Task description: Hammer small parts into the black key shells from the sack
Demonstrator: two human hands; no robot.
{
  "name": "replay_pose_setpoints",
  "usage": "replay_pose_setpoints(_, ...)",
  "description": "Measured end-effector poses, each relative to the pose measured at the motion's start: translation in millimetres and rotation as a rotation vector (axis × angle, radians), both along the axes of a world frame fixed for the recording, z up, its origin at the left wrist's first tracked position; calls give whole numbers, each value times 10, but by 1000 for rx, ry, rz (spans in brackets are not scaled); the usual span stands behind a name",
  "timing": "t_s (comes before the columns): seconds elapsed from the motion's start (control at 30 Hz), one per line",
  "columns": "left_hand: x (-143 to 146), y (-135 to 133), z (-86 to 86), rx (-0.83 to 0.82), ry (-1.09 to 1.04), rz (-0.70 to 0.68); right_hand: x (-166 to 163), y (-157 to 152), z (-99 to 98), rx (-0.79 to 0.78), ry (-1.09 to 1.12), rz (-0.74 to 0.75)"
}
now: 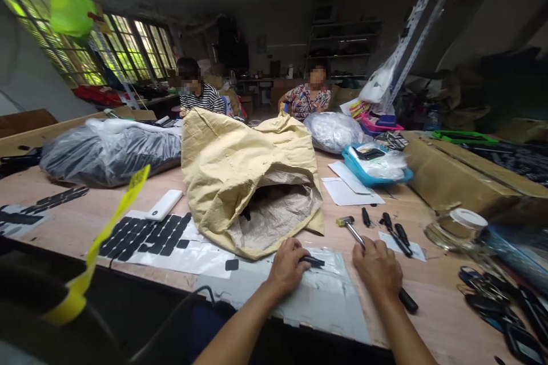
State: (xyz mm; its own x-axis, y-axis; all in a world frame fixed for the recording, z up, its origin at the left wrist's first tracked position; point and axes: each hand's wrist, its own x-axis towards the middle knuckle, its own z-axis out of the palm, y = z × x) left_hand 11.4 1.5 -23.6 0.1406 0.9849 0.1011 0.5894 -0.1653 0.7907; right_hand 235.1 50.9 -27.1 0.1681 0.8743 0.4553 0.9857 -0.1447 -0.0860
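Observation:
My left hand (pixel 287 267) is closed at the front of the table, its fingers on a small flat black piece (pixel 314 262) whose exact kind I cannot make out. Under that hand lies a grey board (pixel 329 296) with a clear plastic sheet on it. To the right, my right hand (pixel 379 268) is wrapped around a hammer (pixel 355 234). The hammer's yellowish head points away from me, and its black handle end sticks out below my palm. Just beyond my left hand sits a large beige sack (pixel 240 165), its mouth gaping toward me and its inside dark.
Rows of black patches (pixel 145 236) lie on white sheets at left, with a white phone (pixel 165 205) beside them. Black-handled tools (pixel 396 231), a glass jar (pixel 449 231), keys (pixel 483 296) and a cardboard box (pixel 466 177) stand right. Two people sit across the table.

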Motion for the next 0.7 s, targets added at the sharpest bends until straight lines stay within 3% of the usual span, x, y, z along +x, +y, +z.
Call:
replay_pose_setpoints(0.2,26,23,-27,-25,-29,27,22,29,-28,-13,42,46)
replay_pose_setpoints(0.4,-39,74,79,-51,-37,9,66,-28,329,-266,285,52)
replay_pose_setpoints(0.43,-54,80,102,-50,-45,9,79,-80,397,-279,347,44)
replay_pose_setpoints(0.53,-86,97,148,-41,-52,2,62,-337,523,-127,511,128)
replay_pose_setpoints(0.7,-88,66,174,-7,-28,28,-214,-913,468,-58,723,377)
